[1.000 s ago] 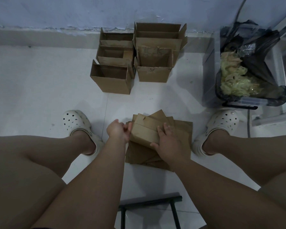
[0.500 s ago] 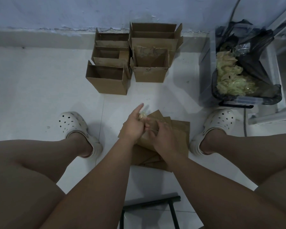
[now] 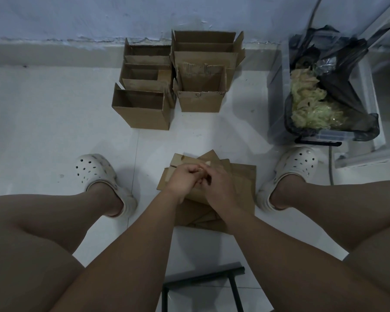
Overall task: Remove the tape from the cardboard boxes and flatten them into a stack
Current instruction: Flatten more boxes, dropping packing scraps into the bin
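A stack of flattened cardboard boxes [image 3: 243, 183] lies on the floor between my feet. Above it my left hand [image 3: 181, 180] and my right hand [image 3: 220, 185] meet, fingers curled together. They pinch a small pale piece of tape [image 3: 208, 163] whose end sticks out past the fingers. Several open cardboard boxes stand near the wall: a front-left box [image 3: 142, 113], a front-right box [image 3: 199, 101] and larger ones behind them [image 3: 204, 45].
A clear plastic bin lined with a black bag [image 3: 338, 91] holds wads of removed tape [image 3: 311, 109] at the right. My white clogs [image 3: 95, 170] [image 3: 298, 163] flank the stack. A dark metal stool frame [image 3: 203, 278] is below my arms.
The folded box my hands pressed down now lies flat on the stack. My hands then lifted off it and came together, working a tape piece between the fingers.
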`<state>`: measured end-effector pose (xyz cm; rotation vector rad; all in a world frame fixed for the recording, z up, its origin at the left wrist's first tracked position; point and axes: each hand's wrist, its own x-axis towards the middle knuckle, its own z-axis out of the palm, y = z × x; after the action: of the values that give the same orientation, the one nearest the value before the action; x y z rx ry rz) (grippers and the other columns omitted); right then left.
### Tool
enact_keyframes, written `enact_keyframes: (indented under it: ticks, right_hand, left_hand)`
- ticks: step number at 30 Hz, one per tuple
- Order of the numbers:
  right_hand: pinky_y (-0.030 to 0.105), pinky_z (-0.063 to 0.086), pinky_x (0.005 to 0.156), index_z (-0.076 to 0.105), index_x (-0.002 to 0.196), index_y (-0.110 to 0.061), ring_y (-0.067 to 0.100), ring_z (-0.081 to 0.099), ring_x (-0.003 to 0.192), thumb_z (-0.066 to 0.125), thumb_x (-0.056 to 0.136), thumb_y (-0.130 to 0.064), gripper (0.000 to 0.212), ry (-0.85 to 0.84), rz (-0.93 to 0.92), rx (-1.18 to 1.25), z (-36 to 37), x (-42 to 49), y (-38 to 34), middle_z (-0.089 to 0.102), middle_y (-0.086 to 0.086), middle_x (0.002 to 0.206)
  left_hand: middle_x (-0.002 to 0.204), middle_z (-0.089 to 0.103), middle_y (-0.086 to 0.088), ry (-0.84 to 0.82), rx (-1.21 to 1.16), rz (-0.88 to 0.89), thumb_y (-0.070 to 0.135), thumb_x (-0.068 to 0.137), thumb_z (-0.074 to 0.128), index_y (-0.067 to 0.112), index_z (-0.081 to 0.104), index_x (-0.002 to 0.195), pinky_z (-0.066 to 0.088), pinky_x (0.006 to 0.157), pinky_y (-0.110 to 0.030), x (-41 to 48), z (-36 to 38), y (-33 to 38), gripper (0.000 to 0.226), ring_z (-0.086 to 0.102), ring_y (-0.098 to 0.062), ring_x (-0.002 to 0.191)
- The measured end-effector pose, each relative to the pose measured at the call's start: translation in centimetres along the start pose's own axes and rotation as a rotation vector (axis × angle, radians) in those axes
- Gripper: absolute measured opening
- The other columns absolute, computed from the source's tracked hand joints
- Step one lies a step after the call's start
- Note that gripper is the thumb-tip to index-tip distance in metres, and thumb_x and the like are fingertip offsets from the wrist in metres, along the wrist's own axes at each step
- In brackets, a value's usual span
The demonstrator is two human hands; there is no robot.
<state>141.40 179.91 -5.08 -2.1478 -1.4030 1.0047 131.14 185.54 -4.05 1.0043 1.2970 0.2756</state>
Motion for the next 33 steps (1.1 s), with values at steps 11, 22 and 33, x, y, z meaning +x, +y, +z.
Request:
enact_keyframes:
  ticks: [11, 22, 33]
  right_hand:
    - [0.025, 0.031, 0.051, 0.051, 0.069, -0.014, 0.013, 0.041, 0.056, 0.047, 0.093, -0.019, 0.025, 0.346, 0.583, 0.558, -2.5, 2.6, 0.5, 0.046, -0.003, 0.061]
    - [0.022, 0.045, 0.050, 0.048, 0.089, -0.017, 0.010, 0.052, 0.053, 0.056, 0.094, -0.018, 0.010, 0.570, 0.698, 0.942, -6.3, 7.4, -0.1, 0.058, 0.003, 0.068]
    - [0.013, 0.046, 0.045, 0.057, 0.066, -0.005, 0.012, 0.056, 0.059, 0.063, 0.079, 0.012, 0.022, 0.730, 0.681, 1.474, -13.1, 11.2, 0.6, 0.058, 0.006, 0.069]
  left_hand:
    - [0.068, 0.059, 0.005, 0.313, 0.546, 0.219, 0.027, 0.090, 0.051, 0.022, 0.054, 0.071, 0.041, 0.056, -0.024, -0.3, 0.8, -1.1, 0.020, 0.055, -0.013, 0.064]
    - [0.135, 0.047, 0.001, 0.129, 1.330, 0.368, 0.055, 0.084, 0.055, 0.022, 0.041, 0.135, 0.029, 0.096, -0.038, 0.4, 1.1, -1.9, 0.062, 0.036, -0.023, 0.120]
    - [0.076, 0.045, 0.004, -0.003, 1.338, 0.346, 0.037, 0.082, 0.069, 0.016, 0.058, 0.091, 0.034, 0.072, -0.030, 0.7, 1.0, 3.9, 0.025, 0.036, -0.016, 0.087]
